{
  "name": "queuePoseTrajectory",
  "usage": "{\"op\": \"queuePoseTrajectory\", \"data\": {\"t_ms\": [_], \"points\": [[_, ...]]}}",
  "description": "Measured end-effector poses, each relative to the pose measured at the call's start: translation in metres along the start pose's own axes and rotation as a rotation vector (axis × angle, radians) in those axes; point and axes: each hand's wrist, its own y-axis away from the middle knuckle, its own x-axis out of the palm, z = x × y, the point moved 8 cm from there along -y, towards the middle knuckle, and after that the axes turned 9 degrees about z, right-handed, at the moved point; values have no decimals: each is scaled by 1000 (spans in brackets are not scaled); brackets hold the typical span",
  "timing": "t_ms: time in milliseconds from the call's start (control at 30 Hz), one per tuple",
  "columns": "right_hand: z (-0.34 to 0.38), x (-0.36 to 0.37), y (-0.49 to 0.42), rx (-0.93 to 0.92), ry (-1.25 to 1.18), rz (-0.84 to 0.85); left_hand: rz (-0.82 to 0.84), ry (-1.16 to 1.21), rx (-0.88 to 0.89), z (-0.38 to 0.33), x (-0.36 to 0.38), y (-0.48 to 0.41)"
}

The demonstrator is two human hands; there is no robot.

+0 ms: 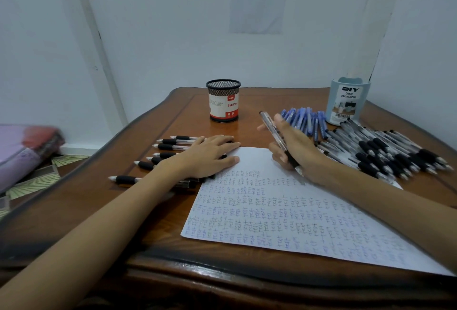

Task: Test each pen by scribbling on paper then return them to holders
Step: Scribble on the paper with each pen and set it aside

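A sheet of paper (284,213) covered in small scribbles lies on the wooden table (153,243). My right hand (294,147) holds a clear pen with a black grip (270,128) above the paper's far edge, tip pointing down toward the sheet. My left hand (210,153) rests flat, fingers apart, on a row of black-grip pens (170,147) left of the paper, fingertips touching its corner. A black mesh holder (223,100) stands at the back centre. A light blue desk organizer (347,102) stands at the back right.
A pile of blue pens (303,118) lies in front of the organizer, and a larger heap of black-grip pens (385,151) spreads along the right side. Walls close in behind the table. Purple fabric (22,151) lies on the floor at left.
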Motion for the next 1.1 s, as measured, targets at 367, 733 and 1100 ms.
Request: {"op": "queuePoseTrajectory", "data": {"t_ms": [367, 733, 1100], "points": [[-2, 2, -5, -38, -44, 67, -6, -12, 0, -1, 0, -1], [11, -3, 2, -96, 419, 0, -21, 7, -1, 0, 0, -1], [48, -93, 26, -43, 896, -257, -139, -80, 114, -32, -18, 3]]}}
